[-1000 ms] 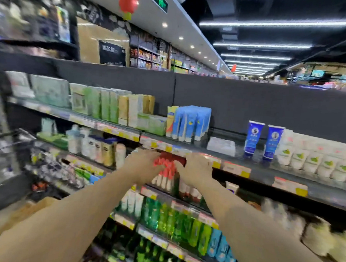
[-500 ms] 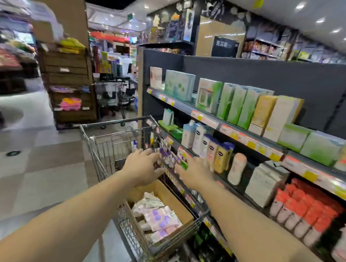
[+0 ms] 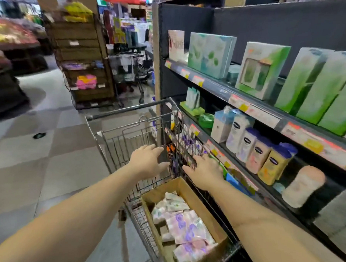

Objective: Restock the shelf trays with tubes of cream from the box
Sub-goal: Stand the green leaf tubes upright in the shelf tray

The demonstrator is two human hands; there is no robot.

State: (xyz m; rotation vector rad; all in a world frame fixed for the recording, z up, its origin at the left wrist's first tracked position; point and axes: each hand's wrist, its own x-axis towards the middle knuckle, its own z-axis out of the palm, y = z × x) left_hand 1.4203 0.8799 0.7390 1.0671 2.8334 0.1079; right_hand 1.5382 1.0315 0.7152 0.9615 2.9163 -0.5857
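Mid-restock at best: 2 empty hands, left [image 3: 146, 161] and right [image 3: 205, 169], fingers spread, hovering apart over the cart [image 3: 115, 140], box [image 3: 187, 189] below still full of tubes [image 3: 185, 225], shelf [image 3: 249, 108] trays out of sight.

Both your hands reach out at the centre of the frame, fingers straight, holding nothing: your left hand [image 3: 148, 161] over the wire shopping cart [image 3: 127, 140], your right hand [image 3: 205, 171] at its shelf-side rim. Below them, lower centre, the cardboard box [image 3: 187, 193] holds pale packs of cream tubes [image 3: 185, 229]. Lotion bottles [image 3: 257, 151] stand on the shelf at right.
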